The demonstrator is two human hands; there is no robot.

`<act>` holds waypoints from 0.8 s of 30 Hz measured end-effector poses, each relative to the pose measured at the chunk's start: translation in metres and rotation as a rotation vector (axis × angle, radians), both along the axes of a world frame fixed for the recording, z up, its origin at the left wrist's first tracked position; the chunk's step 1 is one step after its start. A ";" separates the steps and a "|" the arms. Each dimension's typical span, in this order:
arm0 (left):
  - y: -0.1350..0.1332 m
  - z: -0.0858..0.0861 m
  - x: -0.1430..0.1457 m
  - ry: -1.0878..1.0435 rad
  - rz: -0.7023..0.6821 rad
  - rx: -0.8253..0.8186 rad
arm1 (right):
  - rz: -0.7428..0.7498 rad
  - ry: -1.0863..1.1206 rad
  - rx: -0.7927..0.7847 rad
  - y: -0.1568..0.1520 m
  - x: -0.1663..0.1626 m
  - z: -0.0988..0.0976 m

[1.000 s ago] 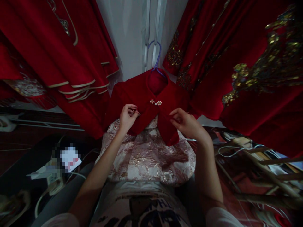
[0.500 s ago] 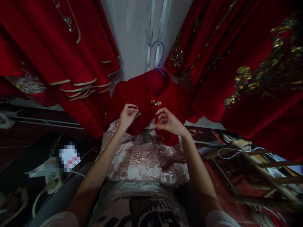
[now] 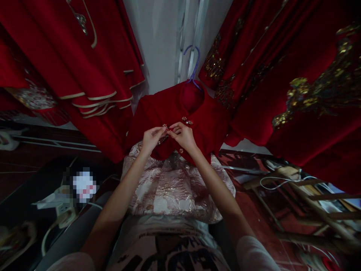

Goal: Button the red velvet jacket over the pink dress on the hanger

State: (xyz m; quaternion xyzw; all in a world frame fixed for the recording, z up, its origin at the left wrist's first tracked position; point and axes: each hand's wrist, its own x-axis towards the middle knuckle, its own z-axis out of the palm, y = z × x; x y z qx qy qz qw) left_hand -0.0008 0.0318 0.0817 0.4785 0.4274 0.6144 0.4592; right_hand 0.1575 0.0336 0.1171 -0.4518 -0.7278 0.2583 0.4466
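Between two rows of hanging clothes, a small red jacket [image 3: 162, 109] lies spread in front of a seated person, a violet-blue hanger [image 3: 197, 62] in its collar. A pearly flower-shaped clasp [image 3: 187, 121] joins the jacket just below the neck opening. At its front, the person's left hand [image 3: 153, 139] pinches the edge between thumb and fingertips, just beside a second flower ornament [image 3: 164, 125]. The right hand [image 3: 182, 136] reaches in from the other side, its thumb and forefinger drawn together against the left fingertips; whether it grips anything is too small to tell. A third flower ornament [image 3: 181, 150] shows below the right hand.

Under the jacket's lower edge, a pale pink brocade [image 3: 169, 184] with a metallic sheen spreads toward the person's lap, meeting a white shirt [image 3: 146, 241] printed with dark lettering. Behind the hanger's hook stand pale metal strips [image 3: 197, 26].

To the left hang red garments [image 3: 84, 71] edged in cream piping, above a dark surface [image 3: 31, 188] bearing a blurred white item [image 3: 84, 184]. To the right hang more red garments [image 3: 254, 98], trimmed with gold sequins [image 3: 299, 92], above a wooden frame [image 3: 313, 237] and a looped white cord [image 3: 269, 188].
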 end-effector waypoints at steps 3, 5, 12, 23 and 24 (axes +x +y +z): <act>0.000 -0.001 -0.003 0.044 -0.020 0.029 | 0.002 -0.026 0.029 -0.001 0.001 0.000; 0.000 -0.001 -0.004 0.069 -0.020 0.046 | 0.005 -0.037 0.044 -0.002 0.000 -0.001; -0.001 0.005 -0.003 0.212 0.037 0.085 | -0.036 -0.070 0.090 -0.002 -0.003 -0.001; 0.005 0.016 -0.002 0.360 -0.013 0.249 | -0.035 -0.040 0.051 0.000 0.004 -0.006; 0.004 0.018 -0.001 0.344 -0.024 0.247 | -0.019 -0.019 0.027 0.001 0.005 -0.006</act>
